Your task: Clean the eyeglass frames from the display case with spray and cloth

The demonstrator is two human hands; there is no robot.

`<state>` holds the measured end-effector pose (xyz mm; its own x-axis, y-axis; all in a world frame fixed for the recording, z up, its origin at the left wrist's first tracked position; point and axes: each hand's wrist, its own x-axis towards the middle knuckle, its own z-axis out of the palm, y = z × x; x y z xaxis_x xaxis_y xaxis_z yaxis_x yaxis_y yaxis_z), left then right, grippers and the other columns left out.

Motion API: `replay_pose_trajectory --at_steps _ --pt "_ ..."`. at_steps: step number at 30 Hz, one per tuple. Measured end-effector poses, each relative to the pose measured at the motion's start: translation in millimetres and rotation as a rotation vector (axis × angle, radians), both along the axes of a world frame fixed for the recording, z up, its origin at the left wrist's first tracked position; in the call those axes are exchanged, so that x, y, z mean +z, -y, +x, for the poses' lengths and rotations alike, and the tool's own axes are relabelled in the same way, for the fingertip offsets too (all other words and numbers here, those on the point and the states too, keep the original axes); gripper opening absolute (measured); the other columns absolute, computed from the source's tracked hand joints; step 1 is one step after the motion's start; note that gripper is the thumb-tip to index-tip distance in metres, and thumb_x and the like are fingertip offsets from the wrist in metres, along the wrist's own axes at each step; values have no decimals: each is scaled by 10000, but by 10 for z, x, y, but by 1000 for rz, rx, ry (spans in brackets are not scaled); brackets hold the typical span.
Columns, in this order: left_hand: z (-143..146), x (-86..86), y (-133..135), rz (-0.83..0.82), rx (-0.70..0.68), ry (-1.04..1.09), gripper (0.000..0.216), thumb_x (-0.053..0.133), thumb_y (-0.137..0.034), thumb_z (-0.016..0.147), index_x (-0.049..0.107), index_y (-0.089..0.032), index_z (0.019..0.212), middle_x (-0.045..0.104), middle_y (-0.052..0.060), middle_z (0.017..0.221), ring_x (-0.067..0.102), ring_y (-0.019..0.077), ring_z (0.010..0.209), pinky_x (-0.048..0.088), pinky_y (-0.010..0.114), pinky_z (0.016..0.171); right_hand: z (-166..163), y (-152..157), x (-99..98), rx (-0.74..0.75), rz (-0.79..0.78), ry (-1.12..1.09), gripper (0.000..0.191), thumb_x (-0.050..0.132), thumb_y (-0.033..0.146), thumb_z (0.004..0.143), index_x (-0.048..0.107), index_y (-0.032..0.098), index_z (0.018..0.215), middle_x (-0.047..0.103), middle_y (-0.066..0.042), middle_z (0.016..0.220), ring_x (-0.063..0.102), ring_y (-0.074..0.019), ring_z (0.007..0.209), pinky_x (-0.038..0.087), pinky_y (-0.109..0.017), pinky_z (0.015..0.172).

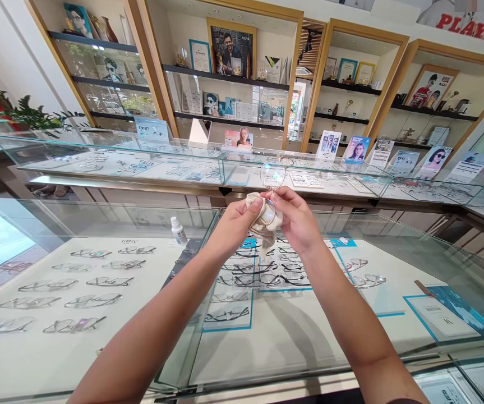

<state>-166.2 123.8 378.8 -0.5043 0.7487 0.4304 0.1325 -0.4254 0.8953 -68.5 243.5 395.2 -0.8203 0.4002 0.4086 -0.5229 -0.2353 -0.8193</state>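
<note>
Above the glass display case, both of my hands come together around a pair of thin-rimmed eyeglasses point(273, 175). The frame is turned on end, with one round lens standing up above my fingers. My left hand point(242, 220) is closed on a pale cleaning cloth point(268, 240), its thumb pressing the cloth around the lower lens. With thumb and fingers my right hand point(294, 213) pinches the eyeglasses near the bridge. Part of the cloth hangs down between my hands. The fingers behind the cloth are hidden.
A white spray bottle point(178, 231) stands on the glass at left. Below lies the glass display case point(300, 353) with rows of eyeglasses point(94, 301). Farther back runs a second glass counter point(141, 182) with standing cards point(329, 147). Shelves with framed pictures point(232, 49) line the wall.
</note>
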Motion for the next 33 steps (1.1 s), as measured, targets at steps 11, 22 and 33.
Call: replay_pose_trajectory --at_steps 11,22,33 --pt "1 33 2 -29 -63 87 579 904 -675 760 703 -139 846 657 17 714 546 126 635 433 254 624 45 23 30 -37 67 -2 238 950 440 713 787 285 790 813 2 934 696 -188 895 557 -368 876" --pt "-31 12 61 -68 -75 -17 462 915 -541 798 688 -154 906 681 24 773 570 128 655 434 253 624 52 9 27 0 60 -1 245 958 444 727 789 294 822 825 5 958 724 -208 951 574 -394 929" --pt "3 107 126 -84 -99 -44 419 970 -384 746 736 -154 1007 716 33 841 637 141 702 517 256 662 64 -5 65 20 32 -5 212 941 423 734 788 300 812 814 1 975 719 -225 1017 572 -412 1005"
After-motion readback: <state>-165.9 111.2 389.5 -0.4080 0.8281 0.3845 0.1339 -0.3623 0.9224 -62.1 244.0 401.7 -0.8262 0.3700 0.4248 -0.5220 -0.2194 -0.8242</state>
